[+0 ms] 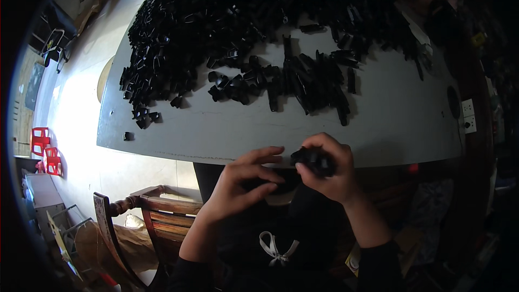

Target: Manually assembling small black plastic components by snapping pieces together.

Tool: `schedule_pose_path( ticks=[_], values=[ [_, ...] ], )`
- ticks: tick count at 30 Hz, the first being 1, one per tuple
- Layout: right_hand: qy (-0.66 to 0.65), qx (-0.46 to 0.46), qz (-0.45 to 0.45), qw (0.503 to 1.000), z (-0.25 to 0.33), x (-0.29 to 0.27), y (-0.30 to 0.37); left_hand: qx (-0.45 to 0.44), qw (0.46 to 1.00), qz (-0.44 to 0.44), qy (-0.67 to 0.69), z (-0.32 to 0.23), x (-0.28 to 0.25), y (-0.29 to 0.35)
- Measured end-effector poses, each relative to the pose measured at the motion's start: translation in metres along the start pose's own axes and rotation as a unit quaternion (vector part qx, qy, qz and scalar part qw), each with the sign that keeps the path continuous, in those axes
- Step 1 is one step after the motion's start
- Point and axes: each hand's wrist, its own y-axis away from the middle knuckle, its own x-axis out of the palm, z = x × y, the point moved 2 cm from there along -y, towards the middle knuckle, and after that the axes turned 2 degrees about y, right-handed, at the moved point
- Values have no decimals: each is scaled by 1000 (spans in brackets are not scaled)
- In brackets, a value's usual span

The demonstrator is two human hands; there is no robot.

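Head view: right hand [338, 170] at the front edge of the grey table [216, 135], fingers and thumb clamped around a black bundle [318, 163]; one part or several, cannot tell, too dark; left hand [243, 181] just beside it, fingers spread and apart, facing the bundle; nothing clearly seen in it, though its palm side is in shadow; loose long black parts [308, 84] lie on the table ahead of both hands, a big black heap [189, 27] farther back, one lone black part [128, 136] toward the left corner; wooden chair [170, 211] to the left of the person.

Handling, as judged: the right grip should stay firm but not crushing, with the bundle's near end left free for the left fingertips; the left hand would do best pinching one part at a time; working farther in over the tabletop looks safer, since anything slipping at the edge could drop.
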Motion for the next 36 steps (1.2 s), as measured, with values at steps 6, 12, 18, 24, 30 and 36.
schedule_pose_path(
  ticks=[6, 12, 18, 24, 30, 36],
  values=[
    [-116, 1, 10, 993, -9, 5, 13, -13, 999, 34, -35, -8, -1, 1],
    [349, -199, 53, 914, 35, -11, 6, 18, 978, 32, -205, -31, 5, 6],
    [301, -124, 53, 944, 40, -28, 16, 105, 973, -30, -205, -41, 3, 10],
    [300, -170, 68, 936, 51, -18, 21, 100, 975, -61, -191, -44, 7, 14],
    [328, -161, 103, 925, 53, -18, 22, 113, 970, -38, -213, -45, 8, 14],
    [336, -181, 126, 916, 51, -7, 27, 126, 982, 7, -139, -35, 14, 11]
  ],
)
